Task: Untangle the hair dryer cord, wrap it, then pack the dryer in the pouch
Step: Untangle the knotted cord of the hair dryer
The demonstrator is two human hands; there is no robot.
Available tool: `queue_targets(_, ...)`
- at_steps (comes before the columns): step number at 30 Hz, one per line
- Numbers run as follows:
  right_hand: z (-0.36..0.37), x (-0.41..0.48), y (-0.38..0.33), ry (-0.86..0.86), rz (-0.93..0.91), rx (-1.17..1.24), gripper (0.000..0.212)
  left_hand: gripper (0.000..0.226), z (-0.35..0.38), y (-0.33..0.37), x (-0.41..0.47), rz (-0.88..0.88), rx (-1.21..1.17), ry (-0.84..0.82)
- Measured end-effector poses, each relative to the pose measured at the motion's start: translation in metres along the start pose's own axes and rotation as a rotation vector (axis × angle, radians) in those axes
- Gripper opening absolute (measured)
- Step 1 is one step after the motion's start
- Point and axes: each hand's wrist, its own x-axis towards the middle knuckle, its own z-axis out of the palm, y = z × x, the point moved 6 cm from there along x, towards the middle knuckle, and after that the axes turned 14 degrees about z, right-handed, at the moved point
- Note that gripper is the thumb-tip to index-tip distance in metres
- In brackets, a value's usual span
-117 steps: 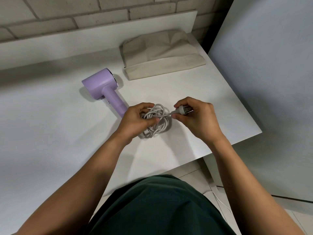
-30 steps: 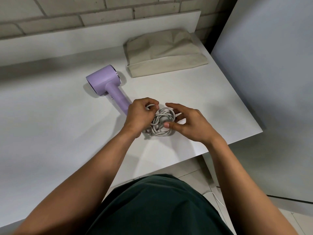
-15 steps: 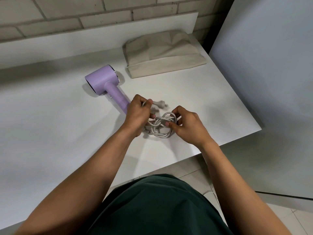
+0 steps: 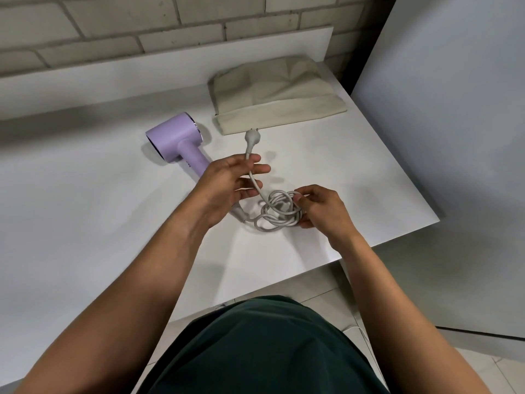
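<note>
At the near right part of the white table [image 4: 85,211], left fingers [image 4: 255,168] and thumb pinch the grey cord [image 4: 279,213] a little below the plug [image 4: 250,136]; the lower fingers are looser and half straight. The left hand [image 4: 224,184] is raised off the surface. Right fingertips [image 4: 298,198] are curled and pinch the loops on the right side of the bundle; the right hand [image 4: 322,210] sits low at the table, thumb under the coil. The cord runs from the left pinch down in a curve into a loose tangle of loops between both hands. The plug points away toward the pouch [image 4: 278,95], its prongs at the pouch's near edge; touching or not, cannot tell. The lilac hair dryer [image 4: 173,137] lies on its side left of the pouch, handle toward the person. Hidden: the handle's lower end behind the left hand, most of the cord exit under that wrist, and the right palm. How the loops cross is too fine to make out. Versus half a second ago: the plug end, then lying close by the left knuckles, has been drawn out of the bundle and away; the right hand stays on the coil; dryer and pouch unmoved.
</note>
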Motion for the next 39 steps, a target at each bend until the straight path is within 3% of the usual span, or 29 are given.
queue_targets(4,-0.001,0.003,0.004,0.002,0.044,0.018,0.007,0.012,-0.004,0.008,-0.009,0.190,0.105,-0.068)
queue_targets(12,-0.001,0.006,0.001,0.054,0.039,-0.047,0.009,0.020,0.005,0.021,-0.026,0.713,0.625,-0.323)
queue_targets(15,0.002,0.007,0.001,0.067,0.004,-0.177,0.017,0.018,0.002,0.017,-0.026,0.781,0.652,-0.286)
queue_targets(17,0.002,0.007,-0.001,0.116,-0.041,-0.319,0.035,0.019,0.001,0.015,-0.027,0.782,0.624,-0.274)
queue_targets(21,0.001,0.006,-0.012,0.142,-0.124,-0.447,0.051,0.018,0.003,0.017,-0.028,0.756,0.593,-0.330)
queue_targets(26,-0.007,0.015,-0.012,0.019,0.031,-0.134,0.057,0.021,0.000,0.018,-0.026,0.672,0.583,-0.427)
queue_targets(28,-0.009,0.016,-0.014,-0.025,0.043,-0.126,0.044,0.020,0.000,0.017,-0.025,0.629,0.564,-0.429)
queue_targets(30,-0.010,0.016,-0.017,0.010,0.016,-0.192,0.011,0.020,-0.001,0.015,-0.024,0.588,0.558,-0.418)
queue_targets(32,-0.015,0.016,-0.019,0.096,-0.025,-0.222,0.016,0.022,-0.003,0.011,-0.022,0.539,0.543,-0.415)
queue_targets(34,-0.018,0.015,-0.021,0.164,-0.054,-0.202,0.015,0.026,-0.006,0.003,-0.019,0.409,0.439,-0.401)
queue_targets(36,-0.020,0.013,-0.022,0.200,-0.087,-0.154,0.016,0.032,-0.008,-0.009,-0.018,0.173,0.223,-0.359)
queue_targets(39,-0.026,0.009,-0.020,0.244,-0.102,-0.020,0.019,0.045,-0.015,-0.022,-0.018,-0.116,-0.033,-0.216)
